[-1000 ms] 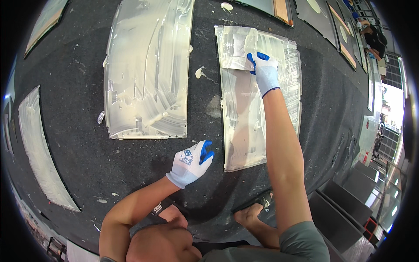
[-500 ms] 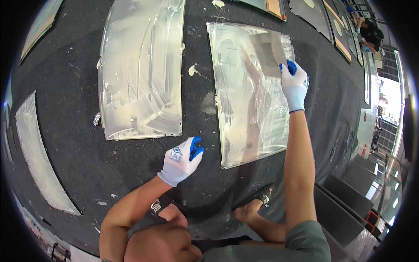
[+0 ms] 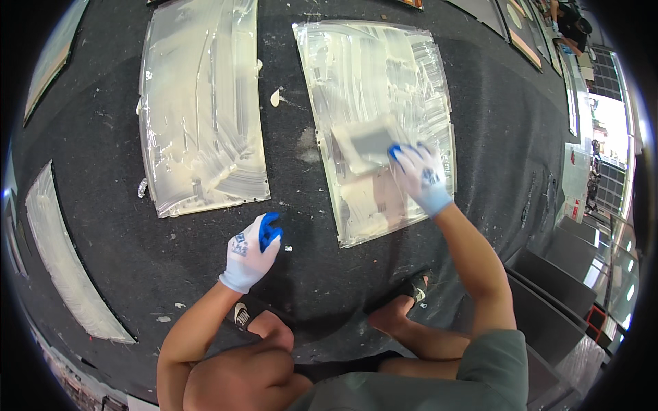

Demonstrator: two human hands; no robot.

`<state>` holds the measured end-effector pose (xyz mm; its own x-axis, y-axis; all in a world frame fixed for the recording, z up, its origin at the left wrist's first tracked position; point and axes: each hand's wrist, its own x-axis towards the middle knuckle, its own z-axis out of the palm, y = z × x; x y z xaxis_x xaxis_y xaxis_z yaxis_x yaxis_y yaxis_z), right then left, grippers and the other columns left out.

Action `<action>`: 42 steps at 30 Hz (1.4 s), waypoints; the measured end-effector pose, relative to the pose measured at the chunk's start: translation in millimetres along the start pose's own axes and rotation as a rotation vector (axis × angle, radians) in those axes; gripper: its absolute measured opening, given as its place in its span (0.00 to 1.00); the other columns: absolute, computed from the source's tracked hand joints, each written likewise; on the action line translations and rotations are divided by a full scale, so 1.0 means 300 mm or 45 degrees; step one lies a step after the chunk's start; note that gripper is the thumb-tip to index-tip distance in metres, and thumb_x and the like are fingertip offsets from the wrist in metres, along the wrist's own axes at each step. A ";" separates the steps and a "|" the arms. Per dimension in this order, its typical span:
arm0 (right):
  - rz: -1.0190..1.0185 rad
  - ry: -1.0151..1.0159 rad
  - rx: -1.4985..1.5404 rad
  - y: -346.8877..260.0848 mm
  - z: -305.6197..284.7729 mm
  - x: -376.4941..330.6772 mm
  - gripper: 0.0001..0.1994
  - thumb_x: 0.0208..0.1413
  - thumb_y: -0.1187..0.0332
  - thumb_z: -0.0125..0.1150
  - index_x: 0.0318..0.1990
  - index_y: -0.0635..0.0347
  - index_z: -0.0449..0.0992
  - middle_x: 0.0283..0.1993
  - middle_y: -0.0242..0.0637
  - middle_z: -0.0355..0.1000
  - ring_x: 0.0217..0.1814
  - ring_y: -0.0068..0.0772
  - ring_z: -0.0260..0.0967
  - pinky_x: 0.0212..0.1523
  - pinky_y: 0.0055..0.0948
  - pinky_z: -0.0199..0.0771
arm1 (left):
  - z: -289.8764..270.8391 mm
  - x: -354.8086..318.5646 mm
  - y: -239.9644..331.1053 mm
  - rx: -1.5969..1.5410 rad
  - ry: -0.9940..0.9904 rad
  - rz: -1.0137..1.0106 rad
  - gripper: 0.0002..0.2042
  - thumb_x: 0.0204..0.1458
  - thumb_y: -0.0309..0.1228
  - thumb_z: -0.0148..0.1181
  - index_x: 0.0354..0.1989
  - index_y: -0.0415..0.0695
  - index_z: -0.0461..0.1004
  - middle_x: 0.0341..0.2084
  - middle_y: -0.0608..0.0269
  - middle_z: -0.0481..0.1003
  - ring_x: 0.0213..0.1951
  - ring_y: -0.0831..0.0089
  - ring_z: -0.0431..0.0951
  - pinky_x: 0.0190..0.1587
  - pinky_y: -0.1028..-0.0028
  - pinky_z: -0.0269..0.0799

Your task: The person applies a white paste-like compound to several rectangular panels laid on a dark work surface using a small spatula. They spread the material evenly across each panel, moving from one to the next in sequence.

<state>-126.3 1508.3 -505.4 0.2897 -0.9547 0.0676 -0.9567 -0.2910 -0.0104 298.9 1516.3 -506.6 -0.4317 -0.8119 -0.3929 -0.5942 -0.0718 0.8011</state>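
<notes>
A flat rectangular scraper (image 3: 370, 145), grey with a pale paste-smeared border, lies against the right-hand panel (image 3: 367, 75). My right hand (image 3: 419, 175), in a white and blue glove, grips its near right edge; motion blurs both. Streaks of cream-coloured paste cover that panel, thinner and more see-through near its lower end. My left hand (image 3: 252, 252), gloved the same way, hangs above the dark floor between the two panels' near ends. Its fingers are loosely curled and apart, with nothing visible in them. A second paste-coated panel (image 3: 202, 103) lies to the left.
A narrow coated panel (image 3: 75, 274) lies at the far left on the dark floor covering (image 3: 288, 178). A blob of paste (image 3: 276, 97) sits between the main panels. Grey boards (image 3: 552, 291) stand at right. Another person (image 3: 572, 27) works at the upper right.
My right hand has drawn the scraper down and left across the right panel, leaving streaks on its upper part. My left hand has shifted slightly left, and the view has shifted too.
</notes>
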 end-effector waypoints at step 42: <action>1.111 -0.178 0.827 0.044 0.037 0.091 0.22 0.55 0.50 0.71 0.46 0.60 0.88 0.43 0.49 0.85 0.47 0.48 0.83 0.50 0.40 0.80 | -0.136 -0.145 -0.120 -0.413 -0.027 -0.217 0.16 0.70 0.25 0.49 0.62 0.34 0.75 0.45 0.55 0.83 0.47 0.72 0.82 0.54 0.71 0.76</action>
<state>-130.7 1477.8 -514.6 -0.4393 -0.8348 -0.3318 -0.6483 0.5502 -0.5263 366.9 1530.5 -500.0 -0.3613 -0.7606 -0.5395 -0.4143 -0.3874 0.8236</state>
